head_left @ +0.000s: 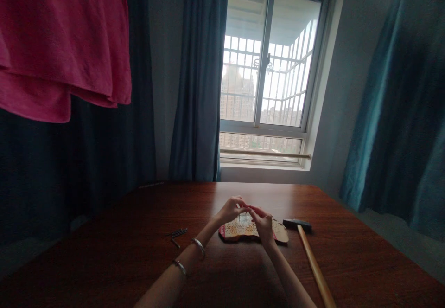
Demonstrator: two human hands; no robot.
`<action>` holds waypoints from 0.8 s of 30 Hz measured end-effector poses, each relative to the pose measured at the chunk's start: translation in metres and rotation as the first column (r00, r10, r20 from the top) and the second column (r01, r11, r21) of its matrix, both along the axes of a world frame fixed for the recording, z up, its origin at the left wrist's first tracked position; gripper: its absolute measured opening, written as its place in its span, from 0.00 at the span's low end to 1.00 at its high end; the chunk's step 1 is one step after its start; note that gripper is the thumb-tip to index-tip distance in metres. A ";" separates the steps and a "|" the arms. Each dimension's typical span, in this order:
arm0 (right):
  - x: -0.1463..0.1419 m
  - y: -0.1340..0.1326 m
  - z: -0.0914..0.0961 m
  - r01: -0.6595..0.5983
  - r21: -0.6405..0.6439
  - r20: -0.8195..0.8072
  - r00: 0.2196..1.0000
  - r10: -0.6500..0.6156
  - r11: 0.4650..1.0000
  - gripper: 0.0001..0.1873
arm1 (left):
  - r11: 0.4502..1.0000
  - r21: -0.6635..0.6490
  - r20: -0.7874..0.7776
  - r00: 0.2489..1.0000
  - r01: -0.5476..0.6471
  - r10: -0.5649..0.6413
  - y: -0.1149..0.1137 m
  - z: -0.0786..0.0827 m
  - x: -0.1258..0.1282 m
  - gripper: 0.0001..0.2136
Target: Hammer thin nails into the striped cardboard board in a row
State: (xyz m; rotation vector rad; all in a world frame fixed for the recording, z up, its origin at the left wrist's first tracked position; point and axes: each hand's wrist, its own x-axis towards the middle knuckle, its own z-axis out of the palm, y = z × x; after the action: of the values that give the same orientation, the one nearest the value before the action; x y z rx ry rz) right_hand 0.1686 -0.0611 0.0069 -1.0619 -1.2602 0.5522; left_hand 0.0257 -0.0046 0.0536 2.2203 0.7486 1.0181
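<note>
Near centre of worktop [104, 252]: speckled board [239, 229]. Above: left hand [232, 208] and right hand [263, 223], pressed together at fingertips; cannot tell whether pinching anything. Toward left edge: thin dark pieces [180, 232]. Toward right edge: hammer [308, 247].

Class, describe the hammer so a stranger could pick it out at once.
Find the reddish-brown wooden table below the silver-framed window. On it, just right of the pale, speckled flat piece, lies a hammer with a dark, blocky head. Its long, yellowish wooden handle sets it apart from the small, dark, thin rods on the left.
</note>
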 end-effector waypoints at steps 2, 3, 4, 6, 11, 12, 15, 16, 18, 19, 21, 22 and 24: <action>0.003 0.010 -0.002 0.002 -0.020 0.005 1.000 -0.002 1.000 0.22 | 1.000 0.011 0.010 1.000 -0.023 0.023 0.005 -0.002 -0.001 0.11; 0.004 0.015 -0.004 0.000 -0.032 0.014 1.000 0.000 0.999 0.21 | 0.999 0.007 0.021 0.999 -0.041 0.040 0.009 -0.004 -0.002 0.11; 0.006 0.021 -0.006 -0.003 -0.046 0.028 1.000 0.005 0.999 0.20 | 0.998 -0.009 0.040 0.997 -0.059 0.059 0.014 -0.007 -0.004 0.10; 0.008 0.031 -0.013 -0.013 -0.069 0.073 0.997 0.018 0.998 0.17 | 0.993 -0.085 0.101 0.991 -0.083 0.091 0.025 -0.015 -0.010 0.12; 0.007 0.045 -0.036 -0.026 -0.104 0.207 0.977 0.047 0.994 0.13 | 0.907 -0.419 0.262 0.961 0.032 0.087 0.046 -0.045 -0.022 0.24; 0.007 0.047 -0.040 -0.030 -0.109 0.230 0.972 0.055 0.994 0.13 | 0.891 -0.450 0.273 0.959 0.054 0.079 0.046 -0.049 -0.022 0.25; 0.005 0.047 -0.046 -0.051 -0.116 0.287 0.954 0.083 0.992 0.13 | 0.895 -0.441 0.264 0.963 0.063 0.062 0.039 -0.057 -0.019 0.27; 0.004 0.047 -0.047 -0.058 -0.115 0.301 0.949 0.091 0.992 0.13 | 0.906 -0.419 0.253 0.965 0.053 0.061 0.037 -0.058 -0.017 0.27; 0.004 0.047 -0.048 -0.070 -0.109 0.325 0.940 0.102 0.992 0.13 | 0.928 -0.371 0.228 0.972 0.034 0.056 0.031 -0.058 -0.012 0.27; 0.003 0.046 -0.048 -0.074 -0.106 0.335 0.936 0.105 0.992 0.13 | 0.936 -0.351 0.216 0.975 0.027 0.053 0.029 -0.058 -0.011 0.27; 0.003 0.046 -0.048 -0.078 -0.101 0.354 0.929 0.109 0.992 0.12 | 0.943 -0.332 0.191 0.980 0.015 0.051 0.027 -0.059 -0.008 0.28; 0.003 0.046 -0.048 -0.080 -0.100 0.363 0.925 0.111 0.992 0.12 | 0.944 -0.330 0.180 0.982 0.010 0.053 0.027 -0.060 -0.008 0.28; 0.003 0.046 -0.048 -0.079 -0.098 0.380 0.918 0.111 0.992 0.12 | 0.942 -0.334 0.165 0.984 -0.003 0.062 0.027 -0.064 -0.008 0.29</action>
State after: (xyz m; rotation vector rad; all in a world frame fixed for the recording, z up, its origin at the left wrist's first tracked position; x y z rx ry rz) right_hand 0.1718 -0.0153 -0.0414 -1.2214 -1.6535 0.4843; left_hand 0.0178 0.0224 -0.0105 1.8110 0.8146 1.0033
